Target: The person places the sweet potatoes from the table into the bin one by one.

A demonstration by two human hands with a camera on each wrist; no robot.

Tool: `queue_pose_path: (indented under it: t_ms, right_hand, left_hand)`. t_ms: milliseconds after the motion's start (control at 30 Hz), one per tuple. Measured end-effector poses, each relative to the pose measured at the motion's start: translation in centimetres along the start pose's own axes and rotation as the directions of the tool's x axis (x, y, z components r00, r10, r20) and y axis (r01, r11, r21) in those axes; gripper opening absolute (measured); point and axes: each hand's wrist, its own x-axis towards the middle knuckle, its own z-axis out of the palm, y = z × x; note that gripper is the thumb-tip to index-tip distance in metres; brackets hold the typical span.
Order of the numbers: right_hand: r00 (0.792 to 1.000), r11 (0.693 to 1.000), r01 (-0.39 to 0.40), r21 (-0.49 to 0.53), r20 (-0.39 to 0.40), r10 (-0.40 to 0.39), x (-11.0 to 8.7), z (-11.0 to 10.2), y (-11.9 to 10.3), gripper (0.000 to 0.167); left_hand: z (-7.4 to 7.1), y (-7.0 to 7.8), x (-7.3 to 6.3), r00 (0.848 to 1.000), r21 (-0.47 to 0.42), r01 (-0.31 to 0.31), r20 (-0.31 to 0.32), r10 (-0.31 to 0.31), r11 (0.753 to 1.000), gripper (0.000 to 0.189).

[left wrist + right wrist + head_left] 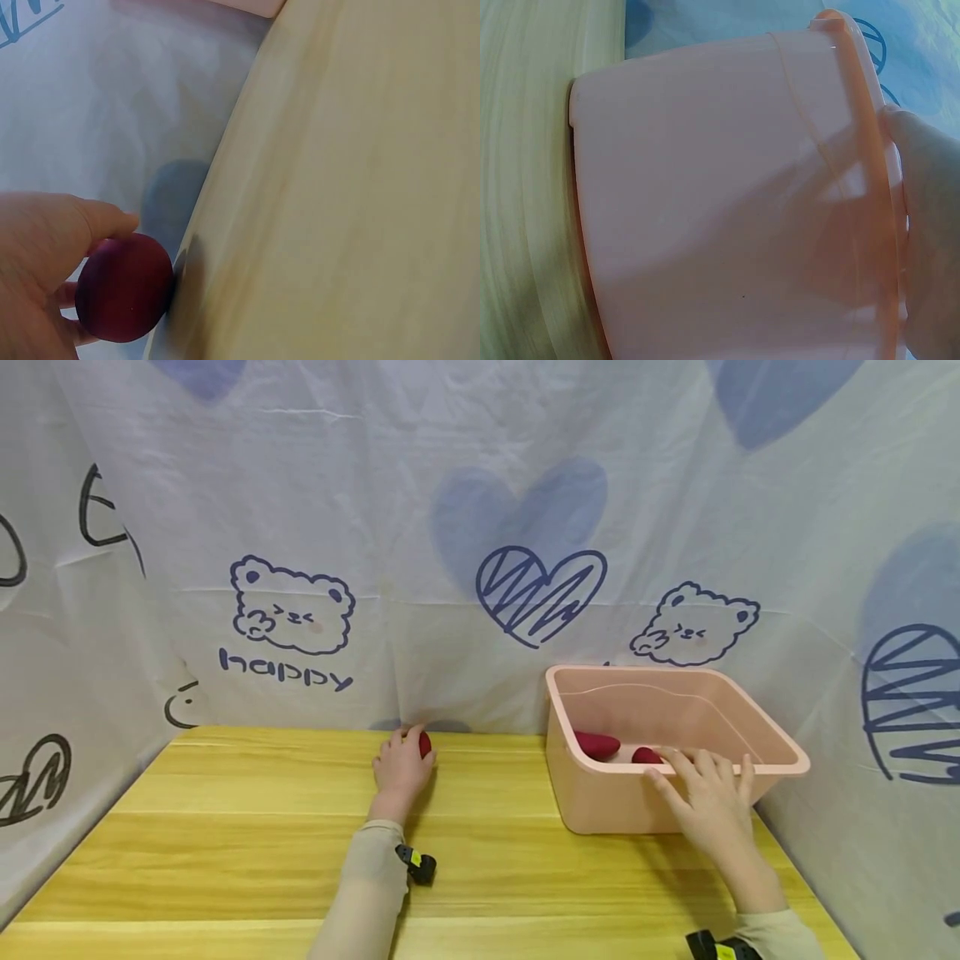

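Note:
At the back edge of the wooden table, my left hand point(399, 767) grips a smooth dark red rounded object point(126, 289). Thumb and fingers curl round its sides, and its lower side sits right at the tabletop edge in the left wrist view. My right hand point(708, 802) reaches over the front rim of a pink plastic bin point(780, 752), fingers spread and dipping inside. Close to those fingertips lies a dark red piece point(646, 756), partly hidden by the rim. Another dark red, elongated piece point(597, 744) with a tapered end lies at the bin's left side.
The bin stands at the right rear of the wooden table point(247, 843). A white cloth point(412, 543) printed with hearts and bears hangs directly behind the table and along both sides. Black wrist cameras point(417, 864) are strapped on both sleeves.

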Motion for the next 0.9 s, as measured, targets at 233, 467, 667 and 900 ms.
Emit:
queue_pose_path:
  t_ms: [233,467,667,900]
  right_hand:
    - [1.000,1.000,-0.003,0.007,0.002,0.003,-0.08,0.08,0.06,0.047]
    - [1.000,1.000,0.002,0.007,-0.008,-0.002,-0.01,0.25,0.15,0.046]
    - [1.000,1.000,0.008,0.010,-0.014,-0.007,-0.04,0.26,0.15,0.046]
    - [1.000,1.000,0.009,0.012,-0.014,-0.009,-0.01,0.31,0.17,0.046]
  left_hand:
    - [0.32,-0.31,-0.05,1.000,0.002,0.005,0.011,-0.005,1.000,0.050]
    - [0.39,-0.34,-0.01,1.000,-0.001,0.004,0.011,-0.004,1.000,0.049]
    - [0.36,-0.34,0.02,1.000,-0.007,-0.003,0.001,0.003,1.000,0.049]
    - [0.31,-0.32,0.03,1.000,-0.007,-0.006,0.001,0.006,1.000,0.048]
